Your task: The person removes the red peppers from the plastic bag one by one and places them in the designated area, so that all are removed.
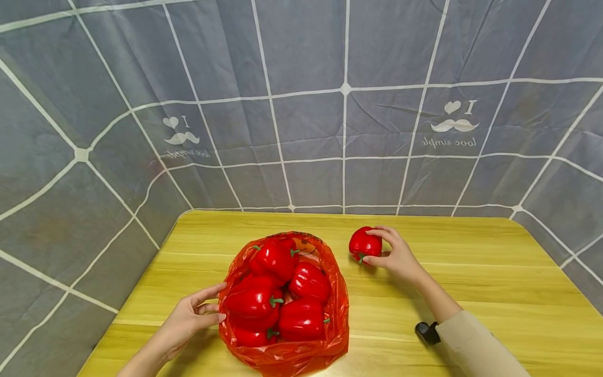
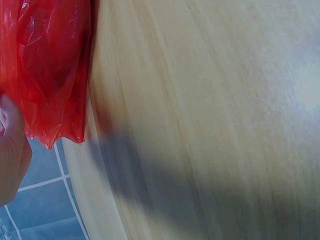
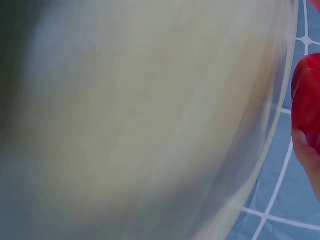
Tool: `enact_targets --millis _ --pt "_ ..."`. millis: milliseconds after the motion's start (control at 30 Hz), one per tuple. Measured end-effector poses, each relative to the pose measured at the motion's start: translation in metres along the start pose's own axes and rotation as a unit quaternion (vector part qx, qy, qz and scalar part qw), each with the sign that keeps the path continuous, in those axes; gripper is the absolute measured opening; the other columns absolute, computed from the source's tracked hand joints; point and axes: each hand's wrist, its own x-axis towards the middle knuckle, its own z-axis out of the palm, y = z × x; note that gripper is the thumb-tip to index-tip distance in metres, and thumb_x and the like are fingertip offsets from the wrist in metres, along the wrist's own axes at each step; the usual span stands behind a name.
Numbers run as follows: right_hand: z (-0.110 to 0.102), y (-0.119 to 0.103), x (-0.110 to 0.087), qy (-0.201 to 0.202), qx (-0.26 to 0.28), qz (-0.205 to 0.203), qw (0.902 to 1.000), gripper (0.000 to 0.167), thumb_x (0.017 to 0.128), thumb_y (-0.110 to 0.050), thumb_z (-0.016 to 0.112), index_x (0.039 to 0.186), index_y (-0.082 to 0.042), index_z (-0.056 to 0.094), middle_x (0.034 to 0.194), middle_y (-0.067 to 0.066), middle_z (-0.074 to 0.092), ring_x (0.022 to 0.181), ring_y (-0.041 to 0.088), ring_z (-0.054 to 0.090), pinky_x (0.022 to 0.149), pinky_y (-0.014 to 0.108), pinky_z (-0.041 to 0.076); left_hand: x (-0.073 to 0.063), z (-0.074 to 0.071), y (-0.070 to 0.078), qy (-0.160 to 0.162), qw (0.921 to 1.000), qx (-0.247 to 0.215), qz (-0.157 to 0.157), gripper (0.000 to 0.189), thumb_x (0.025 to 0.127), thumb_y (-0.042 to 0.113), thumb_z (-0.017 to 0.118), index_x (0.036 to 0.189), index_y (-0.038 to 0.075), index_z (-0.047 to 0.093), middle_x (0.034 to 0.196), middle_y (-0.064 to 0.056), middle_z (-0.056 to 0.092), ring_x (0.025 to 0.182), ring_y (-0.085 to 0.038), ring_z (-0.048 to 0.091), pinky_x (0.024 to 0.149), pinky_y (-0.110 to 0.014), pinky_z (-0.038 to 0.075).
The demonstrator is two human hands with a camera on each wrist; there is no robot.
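A red plastic bag [image 1: 336, 314] stands with its mouth wide open, holding several red bell peppers [image 1: 308, 281] with green stems. At its left rim my left hand [image 1: 190, 317] holds the bag with thumb and forefinger. The left wrist view has that hand [image 2: 11, 150] at its left edge, against the bag's crinkled side [image 2: 50, 75]. To the right of the bag, my right hand [image 1: 395, 256] grips a single red bell pepper [image 1: 364, 244] between thumb and fingers. Only part of this pepper [image 3: 306, 100] and a finger appear in the right wrist view.
A wood-grain table [image 1: 499, 272] bears everything. A small black object [image 1: 427, 333] lies beside my right sleeve. Grey curtain cloth [image 1: 311, 125] with white lines hangs behind the table and along both sides.
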Motion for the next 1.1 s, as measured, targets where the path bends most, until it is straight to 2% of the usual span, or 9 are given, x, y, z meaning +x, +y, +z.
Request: enact_targets --millis 400,667,1100 --pt "0.005 0.007 0.025 0.012 -0.004 0.007 0.9999 0.057 0.073 -0.01 0.08 0.124 -0.001 0.056 0.137 0.023 0.033 0.117 0.044 0.041 0.083 0.049 0.05 -0.001 -0.001 0.001 -0.003 1.0 -0.002 0.0 0.069 0.083 -0.001 0.065 0.139 -0.013 0.026 0.115 0.003 0.052 0.09 -0.011 0.061 0.075 -0.027 0.054" --pt "0.01 0.013 0.046 0.029 -0.026 0.01 0.9992 0.058 0.071 -0.012 0.08 0.123 -0.002 0.056 0.137 0.024 0.034 0.12 0.045 0.036 0.085 0.053 0.048 0.0 0.0 0.001 -0.01 0.9999 -0.006 0.007 0.07 0.083 0.0 0.066 0.138 -0.014 0.026 0.114 0.003 0.053 0.09 -0.011 0.061 0.075 -0.026 0.054" --pt "0.013 0.013 0.059 0.021 -0.046 0.01 0.9987 0.057 0.072 -0.01 0.079 0.123 0.0 0.056 0.136 0.026 0.034 0.122 0.046 0.034 0.094 0.059 0.039 0.0 0.001 0.001 -0.002 1.0 0.003 -0.001 0.07 0.082 -0.001 0.067 0.138 -0.014 0.027 0.114 0.0 0.051 0.088 -0.011 0.061 0.074 -0.026 0.054"
